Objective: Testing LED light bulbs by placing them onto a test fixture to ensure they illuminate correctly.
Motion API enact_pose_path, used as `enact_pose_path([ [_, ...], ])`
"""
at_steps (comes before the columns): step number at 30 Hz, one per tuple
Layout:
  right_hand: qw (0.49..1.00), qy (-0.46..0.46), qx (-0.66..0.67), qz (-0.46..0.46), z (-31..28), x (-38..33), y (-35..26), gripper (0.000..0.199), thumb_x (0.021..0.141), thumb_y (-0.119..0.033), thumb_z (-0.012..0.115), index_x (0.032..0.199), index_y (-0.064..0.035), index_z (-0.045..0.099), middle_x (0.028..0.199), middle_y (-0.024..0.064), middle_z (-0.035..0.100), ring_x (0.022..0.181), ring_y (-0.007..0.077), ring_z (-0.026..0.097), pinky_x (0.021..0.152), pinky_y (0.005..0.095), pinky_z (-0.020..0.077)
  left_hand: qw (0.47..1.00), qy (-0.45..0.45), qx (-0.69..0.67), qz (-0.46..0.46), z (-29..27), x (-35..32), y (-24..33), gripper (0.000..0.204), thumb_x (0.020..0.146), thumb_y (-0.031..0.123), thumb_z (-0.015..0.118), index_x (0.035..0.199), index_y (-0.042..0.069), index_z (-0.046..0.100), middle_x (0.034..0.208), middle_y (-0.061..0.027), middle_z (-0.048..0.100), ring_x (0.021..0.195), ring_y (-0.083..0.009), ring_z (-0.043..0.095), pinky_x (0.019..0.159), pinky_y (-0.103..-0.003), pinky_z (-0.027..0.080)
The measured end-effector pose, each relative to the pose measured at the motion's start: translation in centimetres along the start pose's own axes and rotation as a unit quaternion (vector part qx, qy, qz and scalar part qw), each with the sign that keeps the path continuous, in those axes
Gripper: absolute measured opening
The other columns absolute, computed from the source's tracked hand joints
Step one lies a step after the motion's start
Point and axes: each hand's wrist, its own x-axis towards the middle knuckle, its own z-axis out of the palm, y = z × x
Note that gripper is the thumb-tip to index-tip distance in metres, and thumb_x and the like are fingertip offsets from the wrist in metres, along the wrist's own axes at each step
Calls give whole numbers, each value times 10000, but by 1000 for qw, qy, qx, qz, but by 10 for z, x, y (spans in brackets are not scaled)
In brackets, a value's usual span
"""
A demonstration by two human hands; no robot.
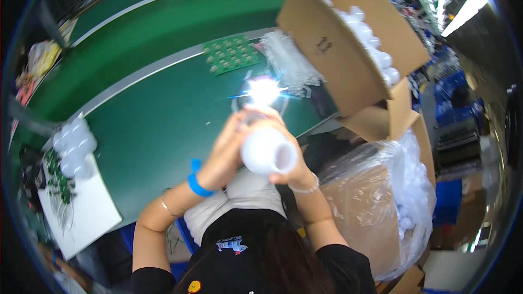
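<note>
A white plastic bulb cover [260, 151], rounded with an open end, is held in front of my body above the table's near edge. My right hand [293, 166] is closed round its right side, with the thumb near the opening. On the other side my left hand [222, 151] is closed too, its fingers meeting the right hand's at the far end of the cover. What the left fingers pinch is blurred and partly hidden. Just beyond the fingertips a very bright light [264, 90] glares, with a round rim around it; the glare hides its details.
On the green table [158, 147] lie a green circuit board panel [231, 54] and a bundle of white wires [291, 62]. Cardboard boxes of white bulb covers stand right, an upper box [332, 49] and a plastic-lined one [365, 212]. White bulbs [75, 147] sit on a white board [87, 212] at left.
</note>
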Motion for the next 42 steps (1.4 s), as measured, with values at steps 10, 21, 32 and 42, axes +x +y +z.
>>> enact_pose_path([
  [10, 953, 122, 267, 76, 105, 82, 91, 631, 702, -103, 691, 1206, -30, 319, 1013, 88, 506, 928, 152, 515, 809, 273, 429, 937, 206, 165, 227, -135, -58, 59, 533, 778, 449, 592, 1098, 48, 447, 1004, -109, 544, 910, -195, 569, 772, -297, 483],
  [21, 988, 84, -80, 106, 98, 76, 128, 400, 894, -390, 425, 942, -5, 523, 693, 23, 546, 617, 101, 508, 528, 249, 414, 833, 8, 511, 211, -153, -36, 62, 424, 681, 398, 650, 889, 41, 560, 1025, -101, 527, 993, -245, 506, 850, -329, 398],
  [32, 993, 97, -61, 31, 105, 81, 121, 452, 792, 93, 396, 1227, -32, 402, 945, 101, 573, 779, 141, 563, 659, 242, 456, 914, 29, -403, 29, -158, -38, 39, 627, 835, 581, 363, 1049, 5, 490, 981, -158, 556, 931, -352, 565, 815, -409, 487],
  [42, 995, 15, -96, -31, 104, 76, 121, 742, 680, -63, 643, 1308, 8, 252, 1277, 185, 364, 1102, 277, 453, 931, 350, 356, 906, 35, -422, 13, -165, -39, 42, 611, 844, 573, 344, 1037, 17, 507, 946, -154, 567, 860, -329, 584, 762, -388, 495],
])
